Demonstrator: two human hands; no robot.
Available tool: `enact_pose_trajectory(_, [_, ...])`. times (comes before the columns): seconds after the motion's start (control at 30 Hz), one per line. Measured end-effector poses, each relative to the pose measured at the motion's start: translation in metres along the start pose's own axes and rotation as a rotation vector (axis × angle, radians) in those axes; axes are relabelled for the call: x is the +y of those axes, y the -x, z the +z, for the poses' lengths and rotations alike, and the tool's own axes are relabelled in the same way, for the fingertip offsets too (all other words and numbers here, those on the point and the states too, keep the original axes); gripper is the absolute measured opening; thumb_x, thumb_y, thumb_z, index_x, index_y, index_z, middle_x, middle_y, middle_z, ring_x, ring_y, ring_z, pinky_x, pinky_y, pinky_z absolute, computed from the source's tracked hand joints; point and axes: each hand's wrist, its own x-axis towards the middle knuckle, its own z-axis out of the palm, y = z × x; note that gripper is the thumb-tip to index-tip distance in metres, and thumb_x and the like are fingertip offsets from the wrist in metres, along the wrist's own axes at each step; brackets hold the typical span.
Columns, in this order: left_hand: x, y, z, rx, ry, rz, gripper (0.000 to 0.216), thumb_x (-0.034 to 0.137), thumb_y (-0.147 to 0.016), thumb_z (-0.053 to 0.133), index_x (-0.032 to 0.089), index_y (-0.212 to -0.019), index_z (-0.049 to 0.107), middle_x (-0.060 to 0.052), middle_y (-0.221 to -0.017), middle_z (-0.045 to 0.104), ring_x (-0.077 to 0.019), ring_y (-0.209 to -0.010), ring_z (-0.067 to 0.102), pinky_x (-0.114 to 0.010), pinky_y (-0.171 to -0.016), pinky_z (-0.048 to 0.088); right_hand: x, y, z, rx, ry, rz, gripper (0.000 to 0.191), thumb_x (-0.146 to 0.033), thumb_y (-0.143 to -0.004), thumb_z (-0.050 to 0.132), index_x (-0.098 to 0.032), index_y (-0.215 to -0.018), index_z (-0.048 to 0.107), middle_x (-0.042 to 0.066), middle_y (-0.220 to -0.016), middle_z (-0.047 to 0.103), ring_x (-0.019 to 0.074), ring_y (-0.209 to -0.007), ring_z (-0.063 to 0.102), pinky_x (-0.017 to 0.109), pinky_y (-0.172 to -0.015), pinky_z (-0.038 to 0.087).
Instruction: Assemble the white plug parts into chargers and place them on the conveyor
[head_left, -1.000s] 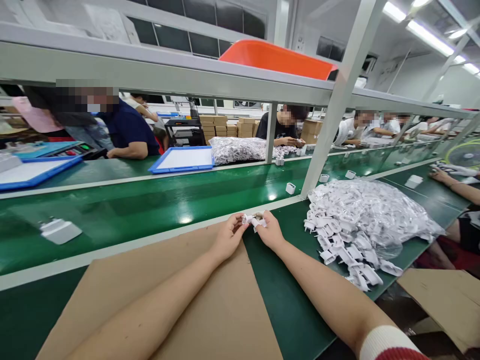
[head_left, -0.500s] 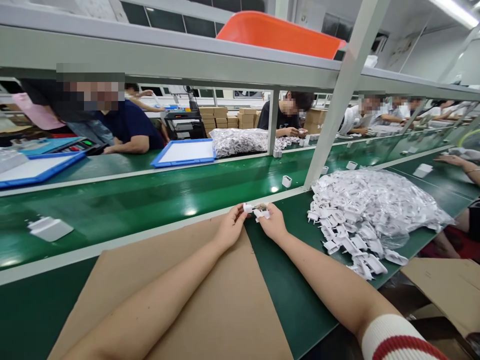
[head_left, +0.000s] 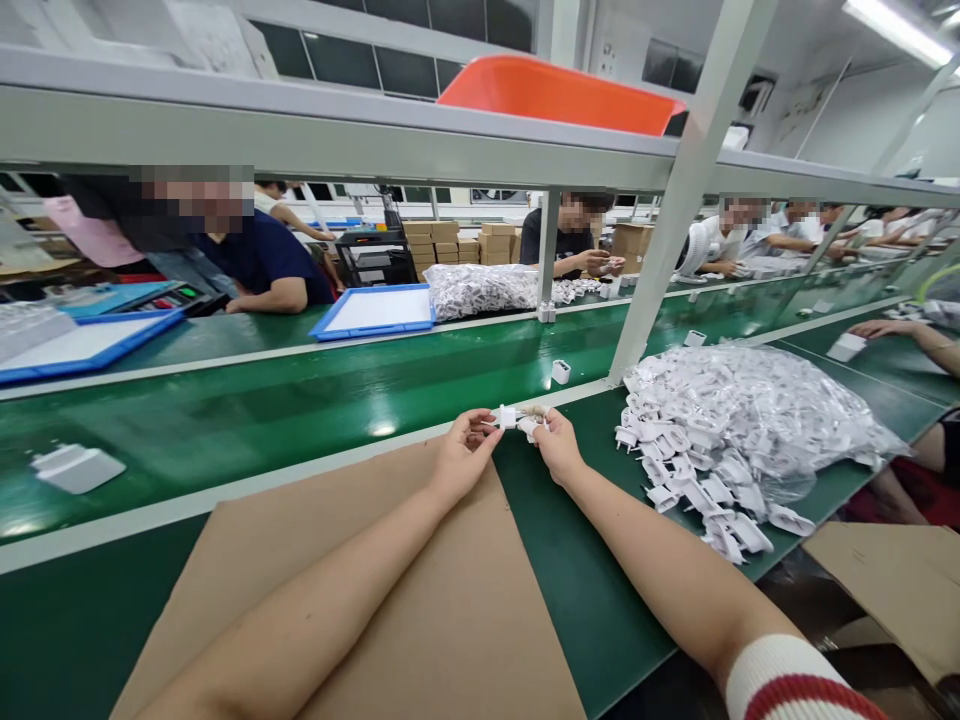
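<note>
Both hands meet above the green bench near the conveyor edge. My left hand (head_left: 466, 450) is closed, pinching a small white plug part (head_left: 508, 416) between thumb and fingers. Just to its right, my right hand (head_left: 559, 450) is closed on another white plastic piece (head_left: 529, 428). A tan-coloured bit shows above that piece; what it is I cannot make out. The two parts are very close; whether they touch is unclear. Right of my hands lies a heap of white plug parts (head_left: 712, 480), spilling from a clear plastic bag (head_left: 765, 410).
A cardboard sheet (head_left: 360, 590) lies under my left forearm. White chargers (head_left: 81, 468) sit on the green conveyor (head_left: 315, 400). A slanted post (head_left: 660, 230) supports a shelf (head_left: 360, 125) holding an orange tray (head_left: 555, 95). At right, a co-worker's hand (head_left: 889, 328) touches a white charger.
The white part at my left fingertips shows more fully, and my right hand sits slightly farther right. Chargers on the conveyor have shifted left. The co-worker's hand at right has reached a charger.
</note>
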Motion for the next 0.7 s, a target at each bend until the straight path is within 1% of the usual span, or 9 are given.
enact_pose_trajectory(0.1, [0.003, 0.001, -0.001, -0.027, -0.017, 0.036, 0.049, 0.044, -0.085, 0.079, 0.023, -0.127, 0.066, -0.012, -0.122, 0.070, -0.0210, -0.098, 0.069, -0.036, -0.085, 0.057, -0.003, 0.000, 0.000, -0.026, -0.029, 0.014, 0.036, -0.033, -0.058, 0.078, -0.019, -0.091, 0.074, 0.004, -0.084, 0.073, 0.0153, -0.071, 0.058, 0.028, -0.064, 0.044])
enact_pose_trajectory(0.23, [0.004, 0.001, -0.002, -0.058, -0.058, 0.042, 0.040, 0.044, -0.087, 0.076, 0.022, -0.120, 0.071, -0.011, -0.115, 0.072, -0.0214, -0.097, 0.069, -0.037, -0.085, 0.057, -0.002, -0.001, -0.001, -0.034, -0.032, 0.015, 0.037, -0.034, -0.057, 0.080, -0.020, -0.091, 0.073, 0.003, -0.084, 0.074, 0.0155, -0.072, 0.058, 0.028, -0.065, 0.045])
enact_pose_trajectory(0.37, [0.003, 0.000, -0.001, -0.052, -0.024, 0.016, 0.042, 0.044, -0.085, 0.078, 0.022, -0.119, 0.069, -0.010, -0.111, 0.072, -0.0214, -0.096, 0.069, -0.037, -0.087, 0.058, 0.001, -0.002, 0.000, -0.084, 0.031, 0.024, 0.033, -0.038, -0.058, 0.079, -0.020, -0.085, 0.073, 0.002, -0.081, 0.072, 0.0141, -0.068, 0.056, 0.028, -0.065, 0.045])
enact_pose_trajectory(0.43, [0.004, 0.000, -0.001, -0.054, -0.008, -0.004, 0.042, 0.044, -0.082, 0.081, 0.021, -0.114, 0.067, -0.009, -0.109, 0.072, -0.0214, -0.095, 0.069, -0.037, -0.086, 0.057, 0.002, -0.003, 0.000, -0.122, 0.073, 0.023, 0.035, -0.040, -0.058, 0.079, -0.020, -0.086, 0.074, 0.001, -0.080, 0.071, 0.0143, -0.068, 0.056, 0.028, -0.065, 0.045])
enact_pose_trajectory(0.5, [0.007, 0.001, -0.001, -0.082, 0.000, -0.026, 0.041, 0.044, -0.080, 0.082, 0.021, -0.109, 0.066, -0.008, -0.106, 0.072, -0.0218, -0.095, 0.069, -0.036, -0.084, 0.057, 0.001, -0.002, -0.001, -0.128, 0.139, -0.002, 0.035, -0.041, -0.061, 0.078, -0.020, -0.088, 0.075, 0.002, -0.080, 0.070, 0.0153, -0.069, 0.057, 0.029, -0.065, 0.045])
enact_pose_trajectory(0.57, [0.011, 0.002, -0.003, -0.117, -0.004, -0.042, 0.039, 0.045, -0.081, 0.081, 0.021, -0.107, 0.065, -0.009, -0.107, 0.072, -0.0226, -0.097, 0.069, -0.036, -0.085, 0.056, -0.006, -0.001, -0.003, -0.095, 0.282, -0.073, 0.030, -0.039, -0.066, 0.074, -0.020, -0.089, 0.077, 0.002, -0.082, 0.069, 0.0164, -0.071, 0.057, 0.029, -0.066, 0.046])
enact_pose_trajectory(0.6, [0.013, 0.003, -0.003, -0.126, -0.010, -0.047, 0.038, 0.045, -0.083, 0.080, 0.022, -0.108, 0.065, -0.009, -0.109, 0.072, -0.0230, -0.099, 0.069, -0.037, -0.088, 0.055, -0.011, 0.001, -0.004, -0.067, 0.392, -0.122, 0.026, -0.037, -0.070, 0.071, -0.020, -0.089, 0.077, 0.002, -0.084, 0.068, 0.0169, -0.072, 0.058, 0.029, -0.068, 0.046])
enact_pose_trajectory(0.63, [0.014, 0.003, -0.004, -0.124, -0.017, -0.048, 0.037, 0.047, -0.085, 0.077, 0.022, -0.110, 0.066, -0.010, -0.111, 0.072, -0.0234, -0.102, 0.068, -0.038, -0.092, 0.055, -0.018, 0.003, -0.005, -0.041, 0.527, -0.172, 0.023, -0.032, -0.074, 0.068, -0.021, -0.090, 0.078, 0.003, -0.088, 0.067, 0.0174, -0.075, 0.058, 0.030, -0.069, 0.045])
enact_pose_trajectory(0.7, [0.015, 0.002, -0.006, -0.098, -0.031, -0.050, 0.036, 0.049, -0.088, 0.073, 0.022, -0.112, 0.066, -0.010, -0.116, 0.072, -0.0241, -0.107, 0.067, -0.041, -0.099, 0.053, -0.034, 0.008, -0.009, -0.017, 0.850, -0.253, 0.023, -0.021, -0.077, 0.064, -0.021, -0.093, 0.080, 0.005, -0.095, 0.067, 0.0191, -0.081, 0.059, 0.032, -0.075, 0.044])
